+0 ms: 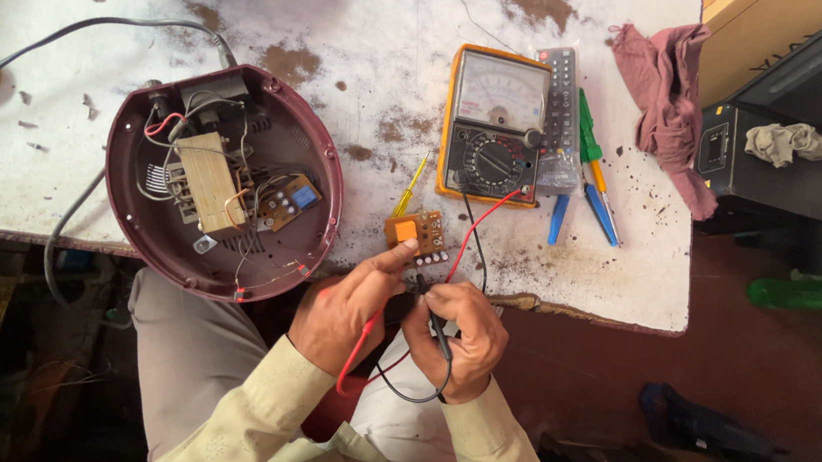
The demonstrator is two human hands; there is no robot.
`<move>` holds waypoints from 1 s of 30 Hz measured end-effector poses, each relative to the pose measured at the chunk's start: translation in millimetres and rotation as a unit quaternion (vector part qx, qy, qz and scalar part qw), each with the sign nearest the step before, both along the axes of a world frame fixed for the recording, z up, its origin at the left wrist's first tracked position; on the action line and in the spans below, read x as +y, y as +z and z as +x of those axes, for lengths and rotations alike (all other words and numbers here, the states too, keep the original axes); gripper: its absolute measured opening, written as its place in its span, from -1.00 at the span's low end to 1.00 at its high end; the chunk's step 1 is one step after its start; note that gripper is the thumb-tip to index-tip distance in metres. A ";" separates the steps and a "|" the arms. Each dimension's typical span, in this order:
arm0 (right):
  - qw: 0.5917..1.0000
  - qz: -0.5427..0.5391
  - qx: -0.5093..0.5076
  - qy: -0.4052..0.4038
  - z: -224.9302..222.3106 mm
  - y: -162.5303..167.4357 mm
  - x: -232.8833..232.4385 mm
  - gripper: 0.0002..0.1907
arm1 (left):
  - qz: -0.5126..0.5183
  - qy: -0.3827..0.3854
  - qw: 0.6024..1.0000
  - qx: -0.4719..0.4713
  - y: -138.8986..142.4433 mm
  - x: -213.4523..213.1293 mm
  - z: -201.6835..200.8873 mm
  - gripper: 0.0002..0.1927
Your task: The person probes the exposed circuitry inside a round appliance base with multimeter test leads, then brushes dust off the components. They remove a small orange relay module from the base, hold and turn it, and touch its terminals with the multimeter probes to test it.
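Centrally, the white bench (368,46) is carrying a maroon housing (225,183) at left and a multimeter (495,124). Below, the left hand (343,310) fingers are pinching the small circuit board (416,234); the right hand (456,336) fingers are clamping a black probe (437,322).

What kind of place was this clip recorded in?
Probably a small electronics repair bench: an analog multimeter on a worn white table, an opened maroon housing with its transformer showing, and a circuit board being probed.
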State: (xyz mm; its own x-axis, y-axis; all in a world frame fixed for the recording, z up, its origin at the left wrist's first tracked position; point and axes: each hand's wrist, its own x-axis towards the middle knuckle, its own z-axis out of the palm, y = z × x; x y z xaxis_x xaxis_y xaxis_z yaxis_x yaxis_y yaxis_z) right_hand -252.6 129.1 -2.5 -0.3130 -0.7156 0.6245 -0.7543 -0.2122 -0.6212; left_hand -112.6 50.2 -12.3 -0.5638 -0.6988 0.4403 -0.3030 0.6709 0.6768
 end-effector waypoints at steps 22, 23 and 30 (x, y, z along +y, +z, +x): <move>1.000 0.012 0.000 0.012 -0.4 1.1 2.1 -0.74 | -0.005 -0.009 0.999 -0.048 -8.0 0.7 2.2 -0.74; 1.000 0.019 -0.002 0.010 -0.5 1.6 2.6 -0.75 | 0.006 -0.010 0.999 -0.039 -7.6 1.4 2.3 -0.68; 1.000 0.015 -0.010 0.009 0.2 0.1 0.8 -0.76 | 0.007 -0.019 1.000 -0.018 -8.7 0.1 -0.1 -0.54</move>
